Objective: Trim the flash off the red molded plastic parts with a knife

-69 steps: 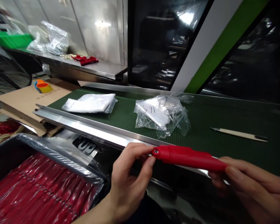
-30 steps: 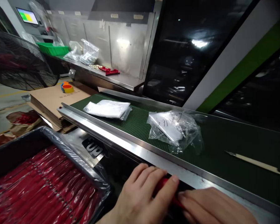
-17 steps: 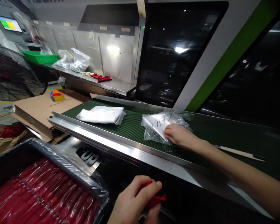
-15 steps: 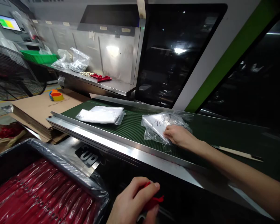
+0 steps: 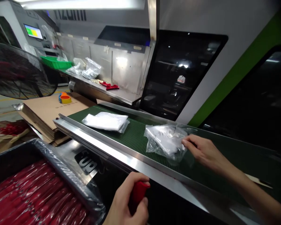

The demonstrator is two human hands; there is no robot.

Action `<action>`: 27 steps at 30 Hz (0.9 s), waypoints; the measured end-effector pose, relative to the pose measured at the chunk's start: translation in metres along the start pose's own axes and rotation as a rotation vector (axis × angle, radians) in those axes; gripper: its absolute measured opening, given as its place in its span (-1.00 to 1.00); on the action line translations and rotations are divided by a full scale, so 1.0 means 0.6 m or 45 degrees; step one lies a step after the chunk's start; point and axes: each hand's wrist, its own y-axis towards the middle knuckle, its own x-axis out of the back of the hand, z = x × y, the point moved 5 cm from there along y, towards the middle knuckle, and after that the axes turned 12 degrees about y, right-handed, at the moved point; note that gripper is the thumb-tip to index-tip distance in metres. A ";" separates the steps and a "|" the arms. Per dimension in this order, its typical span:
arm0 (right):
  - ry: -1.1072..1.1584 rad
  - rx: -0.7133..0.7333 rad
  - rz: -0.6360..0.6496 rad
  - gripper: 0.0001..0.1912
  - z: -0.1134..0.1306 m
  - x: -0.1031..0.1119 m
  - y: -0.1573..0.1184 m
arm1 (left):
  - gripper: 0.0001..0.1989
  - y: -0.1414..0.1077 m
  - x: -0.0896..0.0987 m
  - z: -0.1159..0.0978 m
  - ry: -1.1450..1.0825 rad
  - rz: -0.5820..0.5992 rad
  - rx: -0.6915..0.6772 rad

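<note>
At the far left, below the conveyor's near rail, a black tray (image 5: 4,156) lined with clear film holds rows of red handles (image 5: 37,200) lying side by side, their long axes running from lower left to upper right. Behind it, flat cardboard sheets (image 5: 46,109) carry rolls of tape (image 5: 65,99).

Your left hand (image 5: 128,203) sits low in the middle, below the steel rail (image 5: 121,156). Its fingers are clenched around one red handle (image 5: 138,192); only the blunt top end shows, pointing up and slightly right, with the rest of its length hidden in your fist.

On the green conveyor belt (image 5: 135,134), a flat stack of white bags (image 5: 106,121) lies near the left end. Toward the middle lies a crumpled clear plastic bag (image 5: 166,142) with smaller bags inside it.

Your right hand (image 5: 204,153) reaches across the rail onto the belt. Its fingertips (image 5: 186,144) pinch the right edge of the clear bag; the rest of the hand is loosely curled.

As a judgement, the work is at an early stage for this piece: the handle is in hand and a bag is being reached for, but the handle is not yet in any bag.

At the far right edge of the belt lies a thin pale stick (image 5: 259,181), partly hidden by your forearm.
</note>
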 end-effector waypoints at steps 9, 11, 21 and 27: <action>0.627 0.122 0.131 -0.67 0.130 -0.077 -0.101 | -0.50 0.069 -0.054 -0.054 -0.809 0.057 0.407; 0.632 0.200 0.101 -0.69 0.146 -0.085 -0.113 | -0.53 0.065 -0.061 -0.051 -0.820 0.031 0.423; 0.209 0.245 -0.515 -0.81 0.127 -0.046 -0.130 | -0.77 0.062 -0.053 -0.052 -0.429 -0.046 0.266; 0.256 0.493 -0.353 -0.75 0.183 -0.026 -0.153 | -0.57 0.069 -0.050 -0.067 0.060 -0.085 0.008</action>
